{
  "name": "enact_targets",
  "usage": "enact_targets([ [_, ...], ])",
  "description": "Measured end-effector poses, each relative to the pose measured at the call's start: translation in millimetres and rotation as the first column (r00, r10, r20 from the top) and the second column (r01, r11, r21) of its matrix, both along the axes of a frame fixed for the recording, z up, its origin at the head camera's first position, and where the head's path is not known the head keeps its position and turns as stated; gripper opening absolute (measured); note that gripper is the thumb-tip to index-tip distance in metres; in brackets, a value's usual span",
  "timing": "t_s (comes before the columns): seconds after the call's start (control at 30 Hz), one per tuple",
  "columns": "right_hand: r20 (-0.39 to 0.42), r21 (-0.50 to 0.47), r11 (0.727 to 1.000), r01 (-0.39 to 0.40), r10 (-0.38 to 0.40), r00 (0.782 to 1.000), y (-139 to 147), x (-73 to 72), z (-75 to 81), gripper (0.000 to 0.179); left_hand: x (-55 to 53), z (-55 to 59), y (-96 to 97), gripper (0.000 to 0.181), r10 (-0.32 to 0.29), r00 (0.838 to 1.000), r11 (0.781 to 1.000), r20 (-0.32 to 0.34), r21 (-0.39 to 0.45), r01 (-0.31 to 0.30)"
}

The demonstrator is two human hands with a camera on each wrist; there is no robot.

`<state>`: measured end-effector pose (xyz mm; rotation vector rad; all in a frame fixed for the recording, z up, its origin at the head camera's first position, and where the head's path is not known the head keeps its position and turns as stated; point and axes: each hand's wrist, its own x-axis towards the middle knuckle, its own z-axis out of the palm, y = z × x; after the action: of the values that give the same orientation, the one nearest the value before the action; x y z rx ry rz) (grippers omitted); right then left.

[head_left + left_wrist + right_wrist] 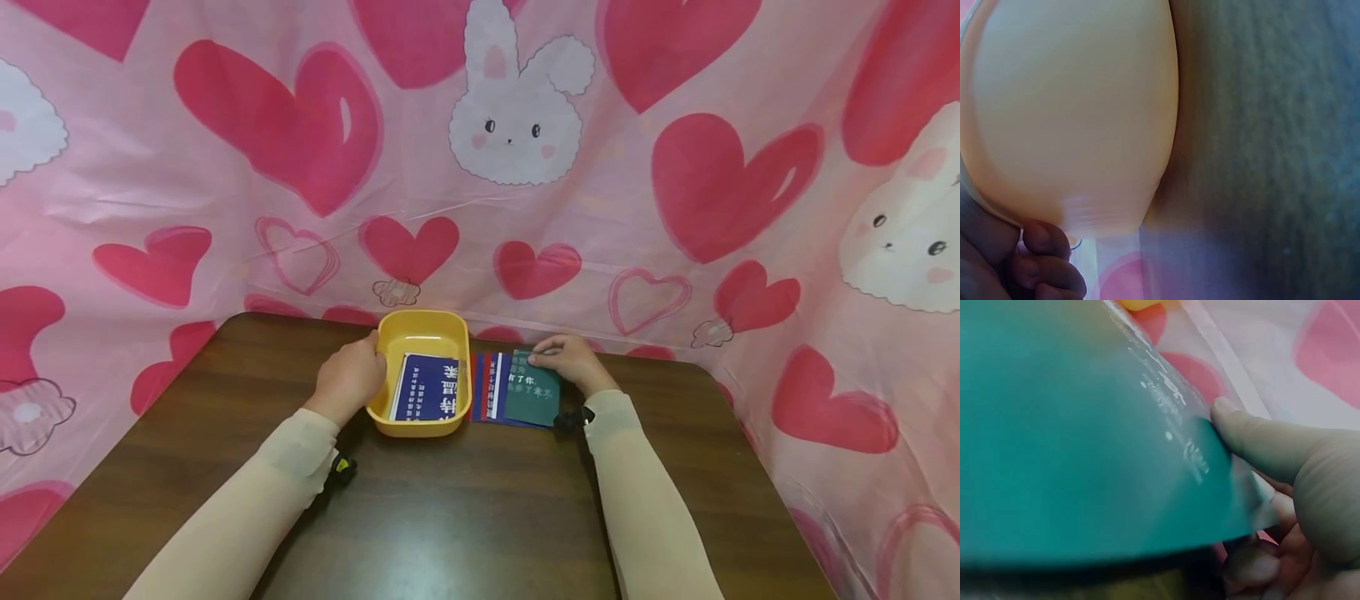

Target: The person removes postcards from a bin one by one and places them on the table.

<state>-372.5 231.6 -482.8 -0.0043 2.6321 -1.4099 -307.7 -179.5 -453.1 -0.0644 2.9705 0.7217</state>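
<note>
My left hand (348, 377) grips the left rim of a yellow plastic tray (418, 429); in the left wrist view its curled fingers (1047, 269) sit at the edge of the tray wall (1072, 112). Inside the tray lies a dark blue card (427, 390) with white characters, on top of other cards. To the right of the tray, several overlapping blue, red and white cards (487, 387) are fanned out. A dark green card (534, 398) with white writing lies uppermost there. My right hand (572, 362) pinches this green card at its far corner, thumb on top and fingers underneath.
Tray and cards are near the back edge of a brown wooden table (420, 525). A pink curtain (420, 183) printed with hearts and rabbits hangs close behind and along both sides. A small black device (573, 419) is strapped at the right wrist.
</note>
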Motion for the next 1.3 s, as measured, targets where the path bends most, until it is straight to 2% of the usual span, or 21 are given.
enact_targets([
  [0.2, -0.07, 0.144, 0.989, -0.033, 0.044, 0.997, -6.8, 1.1, -4.0, 0.03, -0.2, -2.1, -0.2, 0.065, -0.004, 1.0, 1.0, -0.008, -0.019, 0.003],
  [0.47, -0.1, 0.212, 0.977, -0.024, 0.046, 0.994, -15.0, 3.0, -5.8, 0.029, 0.1, -3.7, 0.1, 0.066, 0.0, 1.0, 1.0, 0.0, -0.011, 0.0],
  [0.73, -0.111, 0.247, 0.969, -0.026, 0.055, 0.992, -20.5, 2.1, -5.5, 0.029, -0.3, -2.6, 1.0, 0.066, 0.006, 1.0, 1.0, 0.003, -0.005, -0.006],
  [0.97, -0.164, 0.248, 0.966, -0.071, 0.114, 0.98, -23.1, 0.9, -6.0, 0.028, -0.6, -2.5, 0.0, 0.066, 0.01, 1.0, 1.0, -0.007, 0.001, -0.01],
  [1.3, -0.146, 0.224, 0.973, -0.047, 0.081, 0.986, -20.8, 1.7, -4.0, 0.029, -0.2, -0.5, 0.2, 0.066, 0.008, 1.0, 1.0, 0.001, 0.012, -0.008],
])
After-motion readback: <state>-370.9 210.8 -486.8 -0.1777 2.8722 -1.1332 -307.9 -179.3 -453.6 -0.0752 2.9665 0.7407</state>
